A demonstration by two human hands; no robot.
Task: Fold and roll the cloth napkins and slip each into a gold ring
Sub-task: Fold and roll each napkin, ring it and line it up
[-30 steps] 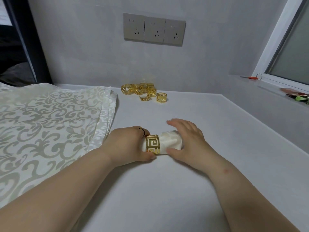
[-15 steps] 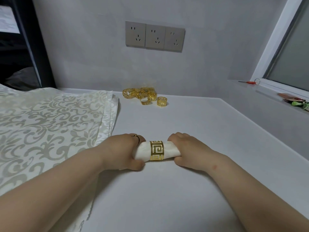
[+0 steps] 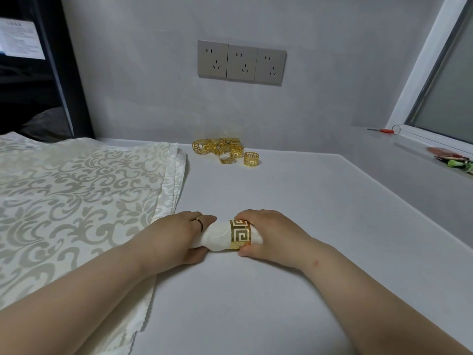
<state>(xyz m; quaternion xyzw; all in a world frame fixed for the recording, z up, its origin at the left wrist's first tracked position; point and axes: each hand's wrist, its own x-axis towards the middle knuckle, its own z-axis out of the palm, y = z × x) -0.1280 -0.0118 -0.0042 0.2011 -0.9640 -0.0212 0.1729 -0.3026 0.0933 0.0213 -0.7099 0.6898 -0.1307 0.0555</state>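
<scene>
Around the white table (image 3: pixel 320 265)
Three grey wall sockets (image 3: pixel 242 62) hang above the far edge. An orange-handled screwdriver (image 3: pixel 382 130) lies on the window sill (image 3: pixel 414 146) past the right edge, and a dark post (image 3: pixel 64 73) stands behind the far-left corner.

Rolled napkin (image 3: pixel 217 235): cream; ring (image 3: pixel 240 234): gold, Greek-key cutout; flat napkins (image 3: pixel 76 196): cream, grey scroll damask; table (image 3: pixel 281 201): white.

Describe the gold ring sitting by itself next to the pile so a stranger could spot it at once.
Find the three wall sockets; directly below them, at the back of the white table, lies a heap of gold rings. At the heap's right end is the lone ring. It stands upright, opening upward, separate from the tangled ones, and is empty.
</scene>
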